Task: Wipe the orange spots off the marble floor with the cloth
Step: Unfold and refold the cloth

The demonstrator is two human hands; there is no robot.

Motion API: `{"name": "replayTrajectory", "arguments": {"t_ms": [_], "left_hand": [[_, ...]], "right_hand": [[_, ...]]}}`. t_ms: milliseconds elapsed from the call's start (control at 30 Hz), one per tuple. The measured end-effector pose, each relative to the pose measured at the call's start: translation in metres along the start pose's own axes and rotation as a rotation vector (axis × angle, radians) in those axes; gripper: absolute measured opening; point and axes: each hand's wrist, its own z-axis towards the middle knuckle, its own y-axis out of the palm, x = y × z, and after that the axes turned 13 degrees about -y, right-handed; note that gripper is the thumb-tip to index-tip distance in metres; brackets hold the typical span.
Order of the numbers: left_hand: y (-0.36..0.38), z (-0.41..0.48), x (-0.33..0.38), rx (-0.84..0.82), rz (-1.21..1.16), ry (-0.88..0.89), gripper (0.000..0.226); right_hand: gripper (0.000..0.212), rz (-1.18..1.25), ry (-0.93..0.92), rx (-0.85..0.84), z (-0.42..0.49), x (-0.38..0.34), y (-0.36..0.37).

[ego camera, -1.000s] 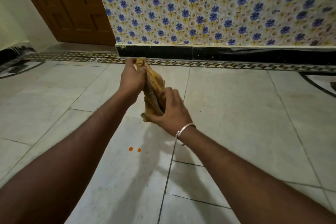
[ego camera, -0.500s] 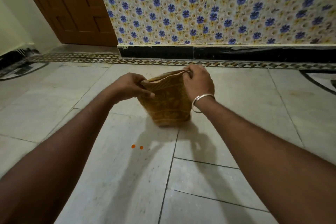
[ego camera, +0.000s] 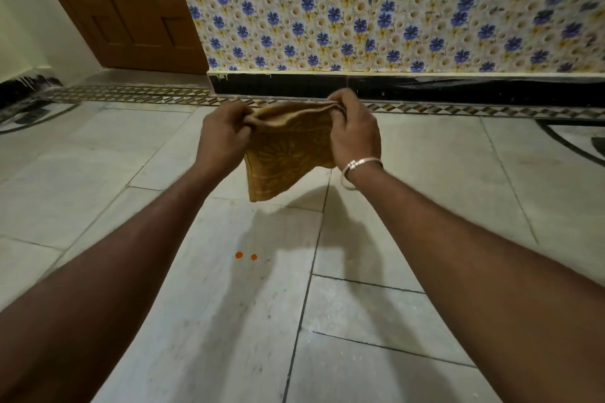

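Since half a second ago the cloth (ego camera: 288, 150) has lifted a little and its lower corner swings toward the left forearm, while both hands hold about the same spread along its top hem. The left hand (ego camera: 222, 137) pinches one upper corner and the right hand (ego camera: 355, 134) the other, fingers (ego camera: 337, 108) clenched on the doubled edge, so the mustard terry cloth hangs slack between them, above the marble floor (ego camera: 409, 321) and clear of it. It looks light, soft and floppy, likely to crumple under pressure; bunching it into one palm should give a firmer wiping pad. The two orange spots (ego camera: 246, 255) lie on the floor nearer the person than the cloth, untouched.
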Motion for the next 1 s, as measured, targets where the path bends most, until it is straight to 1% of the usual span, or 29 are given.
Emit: {"name": "replayTrajectory", "arguments": {"t_ms": [67,100,133,200,233,300,333,400,467,500,567,600,633,667,700,767,800,867,933,967,1000], "left_hand": [[0.003,-0.015,-0.010,-0.283,0.098,-0.061,0.012],[0.005,-0.021,-0.017,-0.445,0.203,-0.077,0.010],[0.009,-0.028,-0.024,-0.573,0.323,-0.069,0.009],[0.020,-0.040,-0.040,-0.721,0.510,-0.034,0.008],[0.025,-0.046,-0.046,-0.776,0.550,-0.033,0.007],[0.032,-0.052,-0.054,-0.880,0.563,-0.056,0.003],[0.033,-0.051,-0.057,-0.918,0.556,-0.075,0.008],[0.036,-0.043,-0.060,-0.923,0.532,-0.094,0.011],[0.042,-0.034,-0.061,-0.827,0.462,-0.118,0.009],[0.047,-0.029,-0.062,-0.743,0.400,-0.143,0.019],[0.059,-0.024,-0.066,-0.513,0.306,-0.171,0.047],[0.065,-0.025,-0.068,-0.406,0.295,-0.157,0.055],[0.071,-0.027,-0.070,-0.339,0.303,-0.140,0.057],[0.076,-0.030,-0.071,-0.320,0.321,-0.119,0.056],[0.082,-0.035,-0.072,-0.353,0.359,-0.098,0.052],[0.094,-0.048,-0.074,-0.485,0.474,-0.064,0.042],[0.100,-0.057,-0.077,-0.556,0.536,-0.055,0.040],[0.112,-0.072,-0.084,-0.662,0.635,-0.018,0.039],[0.119,-0.082,-0.091,-0.702,0.702,0.035,0.039],[0.121,-0.083,-0.094,-0.694,0.732,0.061,0.040],[0.122,-0.083,-0.096,-0.674,0.760,0.091,0.042]], "right_hand": [[0.019,0.097,0.067,-0.145,-0.024,0.015,-0.002],[0.017,0.118,0.103,-0.249,-0.038,0.025,-0.004],[0.015,0.118,0.131,-0.355,-0.051,0.035,-0.006],[0.012,0.090,0.197,-0.526,-0.076,0.053,-0.011],[0.013,0.090,0.239,-0.590,-0.087,0.060,-0.013],[0.017,0.133,0.312,-0.673,-0.102,0.067,-0.017],[0.019,0.154,0.344,-0.696,-0.105,0.069,-0.018],[0.016,0.165,0.404,-0.698,-0.105,0.073,-0.016],[0.005,0.133,0.461,-0.620,-0.099,0.077,-0.010],[0.014,0.105,0.488,-0.549,-0.094,0.080,-0.006],[0.044,0.018,0.499,-0.386,-0.089,0.084,0.000],[0.055,-0.056,0.463,-0.338,-0.088,0.087,0.002],[0.060,-0.134,0.431,-0.332,-0.090,0.091,0.003],[0.062,-0.213,0.394,-0.366,-0.094,0.093,0.003],[0.061,-0.295,0.354,-0.432,-0.102,0.098,0.003],[0.053,-0.434,0.260,-0.553,-0.124,0.105,0.001],[0.047,-0.459,0.223,-0.601,-0.137,0.107,0.001],[0.040,-0.435,0.198,-0.714,-0.157,0.109,0.002],[0.044,-0.382,0.225,-0.808,-0.171,0.108,0.007],[0.052,-0.360,0.266,-0.807,-0.173,0.107,0.011],[0.062,-0.334,0.349,-0.762,-0.172,0.103,0.016]]}}
